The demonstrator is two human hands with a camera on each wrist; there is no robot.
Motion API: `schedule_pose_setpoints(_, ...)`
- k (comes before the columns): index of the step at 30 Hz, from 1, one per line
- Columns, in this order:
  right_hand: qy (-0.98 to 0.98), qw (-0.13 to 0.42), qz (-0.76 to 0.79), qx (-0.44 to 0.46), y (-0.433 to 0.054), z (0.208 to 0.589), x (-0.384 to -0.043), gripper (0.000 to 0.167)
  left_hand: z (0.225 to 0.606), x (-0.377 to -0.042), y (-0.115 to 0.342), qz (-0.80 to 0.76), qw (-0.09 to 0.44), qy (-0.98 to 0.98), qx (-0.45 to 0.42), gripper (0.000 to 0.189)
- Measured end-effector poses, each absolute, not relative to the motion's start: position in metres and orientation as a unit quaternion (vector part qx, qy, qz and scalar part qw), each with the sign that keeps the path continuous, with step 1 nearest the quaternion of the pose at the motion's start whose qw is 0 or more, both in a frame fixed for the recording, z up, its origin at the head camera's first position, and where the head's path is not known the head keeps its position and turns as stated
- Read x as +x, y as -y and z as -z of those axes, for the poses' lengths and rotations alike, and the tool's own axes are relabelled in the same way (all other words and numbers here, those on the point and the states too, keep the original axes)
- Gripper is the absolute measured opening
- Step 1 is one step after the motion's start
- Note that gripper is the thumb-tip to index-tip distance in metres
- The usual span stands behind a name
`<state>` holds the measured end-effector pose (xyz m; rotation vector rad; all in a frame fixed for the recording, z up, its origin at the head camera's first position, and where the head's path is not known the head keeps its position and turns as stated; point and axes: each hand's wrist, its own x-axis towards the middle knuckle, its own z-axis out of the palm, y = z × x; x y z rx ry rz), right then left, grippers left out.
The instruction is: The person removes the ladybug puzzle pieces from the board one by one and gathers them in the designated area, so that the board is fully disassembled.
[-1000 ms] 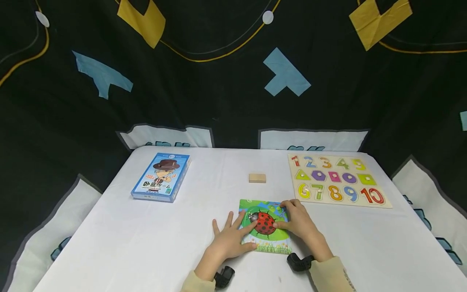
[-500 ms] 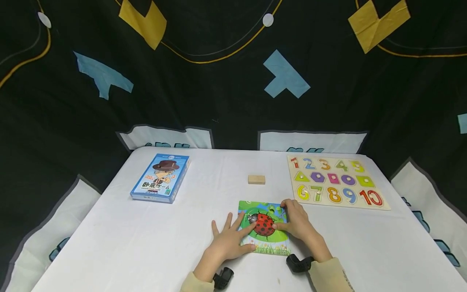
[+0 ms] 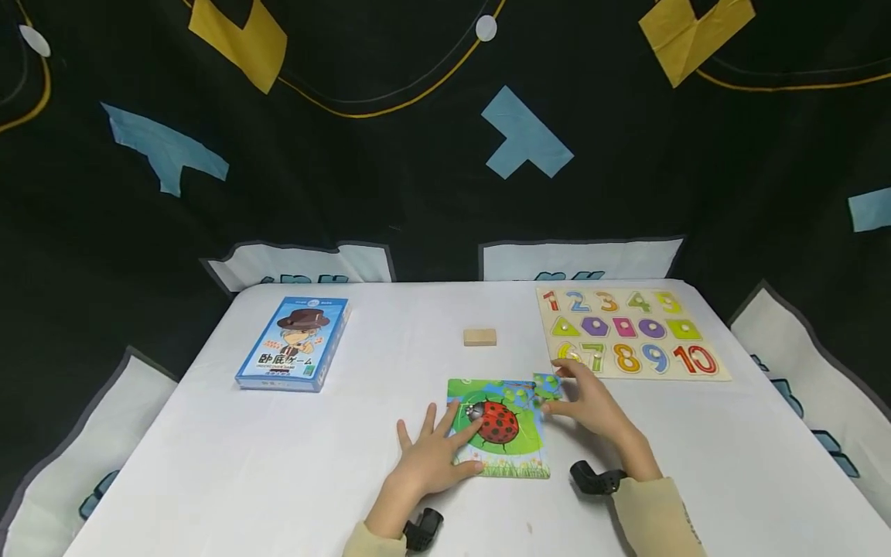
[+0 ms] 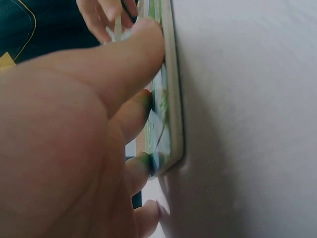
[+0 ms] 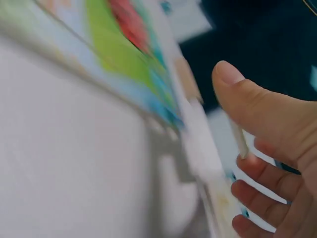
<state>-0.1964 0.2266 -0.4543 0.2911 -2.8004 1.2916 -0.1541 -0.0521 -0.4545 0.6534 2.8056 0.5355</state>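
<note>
A square ladybug jigsaw puzzle lies flat on the white table in the head view. My left hand rests on its left side, fingers spread, with the thumb on the lower part. In the left wrist view, the fingers and thumb touch the puzzle board near its edge. Beyond the upper right corner, my right hand pinches a puzzle piece with blue and green leaf print. Only the thin pale edge of that puzzle piece shows in the right wrist view, between thumb and index finger.
A small wooden block lies behind the puzzle. At the back right is a number and shape board, partly behind my right hand. A blue game box lies at the left. A dark curtain hangs behind the table.
My right hand has moved right and slightly up, lifting the puzzle piece away from the puzzle's upper right area. My left hand stays on the puzzle. The head view has shifted slightly.
</note>
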Motion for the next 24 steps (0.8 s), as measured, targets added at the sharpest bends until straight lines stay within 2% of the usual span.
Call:
schedule_pose_setpoints(10,0.923,0.007,-0.384,-0.04,-0.311,0.454,-0.169,0.082,0.455,-0.152,0.061,-0.195,0.106,-0.951,0.215,0.064)
schedule_pose_setpoints(19,0.939,-0.001,-0.34,-0.043,-0.326,0.461,-0.165,0.078,0.454,-0.152,0.056,-0.2,0.108,-0.949,0.221,0.064)
schedule_pose_setpoints(24,0.927,0.013,-0.374,-0.035,-0.314,0.453,-0.165,0.076,0.453,-0.155,0.053,-0.2,0.11,-0.946,0.229,0.064)
